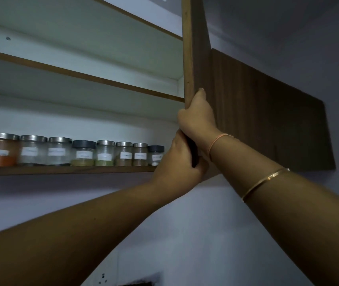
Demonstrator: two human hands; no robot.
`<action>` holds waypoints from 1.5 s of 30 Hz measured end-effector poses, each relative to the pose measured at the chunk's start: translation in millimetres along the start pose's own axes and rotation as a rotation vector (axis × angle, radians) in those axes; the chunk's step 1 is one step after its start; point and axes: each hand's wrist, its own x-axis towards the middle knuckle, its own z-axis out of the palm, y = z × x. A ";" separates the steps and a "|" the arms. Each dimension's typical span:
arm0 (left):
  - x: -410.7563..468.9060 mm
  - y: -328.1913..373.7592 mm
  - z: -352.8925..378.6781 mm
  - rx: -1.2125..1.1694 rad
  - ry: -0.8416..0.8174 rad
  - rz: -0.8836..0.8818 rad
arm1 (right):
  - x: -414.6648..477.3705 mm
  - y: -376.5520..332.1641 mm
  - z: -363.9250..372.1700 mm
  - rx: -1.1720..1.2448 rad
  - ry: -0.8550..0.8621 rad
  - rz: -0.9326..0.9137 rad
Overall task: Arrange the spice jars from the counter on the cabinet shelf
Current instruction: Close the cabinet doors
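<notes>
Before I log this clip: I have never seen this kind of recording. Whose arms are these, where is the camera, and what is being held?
There is no machine: a person wears one camera on the head, so the single picture looks up along their own arms. The right hand and, just below it, the left hand both grip the edge of the open cabinet door. A row of labelled spice jars stands on the lowest shelf. Neither hand holds a jar.

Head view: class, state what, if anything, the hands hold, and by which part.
Both hold the open cabinet door by its near edge: right hand above, left hand just below it, near the bottom corner.
</notes>
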 end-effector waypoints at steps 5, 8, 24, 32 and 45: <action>-6.3 -20.3 -22.1 0.011 -0.022 -0.049 | -1.9 -0.4 29.3 -0.046 -0.049 -0.098; -9.9 -37.1 -37.3 0.041 -0.009 -0.091 | -3.0 2.5 48.3 -0.071 -0.106 -0.164; -7.8 -150.4 -100.5 0.195 -0.008 -0.343 | 18.3 33.8 180.5 -0.321 -0.165 -0.392; 5.3 -197.1 -117.4 0.233 -0.095 -0.470 | 34.7 50.3 230.0 -0.390 -0.096 -0.452; 11.4 -224.3 -131.4 0.372 -0.178 -0.507 | 48.7 69.5 269.7 -0.352 0.088 -0.547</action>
